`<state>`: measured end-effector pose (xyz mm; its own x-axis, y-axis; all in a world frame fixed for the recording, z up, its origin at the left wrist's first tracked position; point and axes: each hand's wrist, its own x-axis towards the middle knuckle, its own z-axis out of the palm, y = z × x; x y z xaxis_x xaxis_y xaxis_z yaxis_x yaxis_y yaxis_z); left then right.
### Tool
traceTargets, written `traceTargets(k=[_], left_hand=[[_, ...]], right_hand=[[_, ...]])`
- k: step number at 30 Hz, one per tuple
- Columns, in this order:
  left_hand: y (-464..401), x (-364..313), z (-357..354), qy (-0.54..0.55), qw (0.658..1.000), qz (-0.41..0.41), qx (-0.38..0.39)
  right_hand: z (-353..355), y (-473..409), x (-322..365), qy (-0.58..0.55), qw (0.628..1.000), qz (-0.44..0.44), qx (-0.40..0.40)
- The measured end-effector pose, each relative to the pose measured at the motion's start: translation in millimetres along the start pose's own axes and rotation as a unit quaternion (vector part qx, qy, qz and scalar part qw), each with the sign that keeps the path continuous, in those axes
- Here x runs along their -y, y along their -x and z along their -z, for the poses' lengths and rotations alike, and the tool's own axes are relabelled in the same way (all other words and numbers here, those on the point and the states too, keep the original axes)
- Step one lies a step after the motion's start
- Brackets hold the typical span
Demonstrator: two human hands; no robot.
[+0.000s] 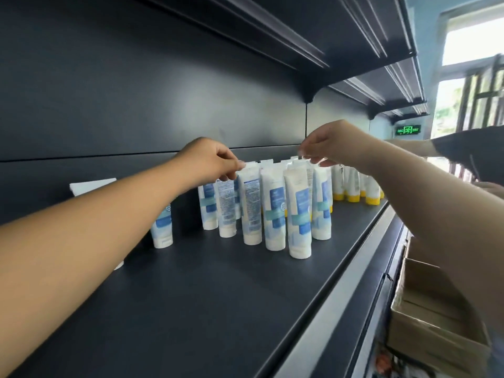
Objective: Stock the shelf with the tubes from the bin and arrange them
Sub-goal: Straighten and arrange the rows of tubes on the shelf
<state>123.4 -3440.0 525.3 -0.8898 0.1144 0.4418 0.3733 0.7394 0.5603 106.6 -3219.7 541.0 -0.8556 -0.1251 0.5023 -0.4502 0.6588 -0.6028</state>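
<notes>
Beside yellow-capped tubes – both hands, left and right, pinch white tube tops

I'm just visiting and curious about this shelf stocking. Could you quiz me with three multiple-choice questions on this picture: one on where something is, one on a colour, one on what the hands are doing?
1. Where do the yellow-capped tubes stand relative to the white-capped tubes?
A. On the shelf above
B. Farther right on the same shelf
C. In the cardboard box

2. What colour is the shelf?
A. White
B. Red
C. Dark grey

3. What are the hands doing?
A. Both pinch the top ends of upright tubes
B. Both rest flat on the shelf
C. Both hang below the shelf

Answers: 1 B, they stand beyond the white-capped group toward the right. 2 C, its board and back panel are dark grey. 3 A, the left hand and right hand have fingertips closed on tube tops.
</notes>
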Motion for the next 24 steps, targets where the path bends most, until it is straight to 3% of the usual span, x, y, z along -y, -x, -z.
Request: traceTargets(k=[7, 13, 17, 24], left_hand=[[-21.3, -42.0, -48.2, -0.033, 0.996, -0.054, -0.058], [-32.8, -54.9, -73.4, -0.105, 0.992, -0.044, -0.048], [-35.5, -49.7, -76.1, -0.033, 0.999, -0.005, 0.003], [-21.1, -47.6, -42.2, 0.03, 0.999, 0.034, 0.02]], right_hand=[[5.1, -33.4, -50.8, 0.019, 0.997, -0.033, -0.064], [-19.9, -38.3, -82.1, -0.012, 0.994, -0.111, -0.024], [-24.8, -33.1, -82.2, -0.046, 0.992, -0.118, -0.014], [-17.7, -13.9, -38.5, -0.066, 0.993, -0.096, -0.025]])
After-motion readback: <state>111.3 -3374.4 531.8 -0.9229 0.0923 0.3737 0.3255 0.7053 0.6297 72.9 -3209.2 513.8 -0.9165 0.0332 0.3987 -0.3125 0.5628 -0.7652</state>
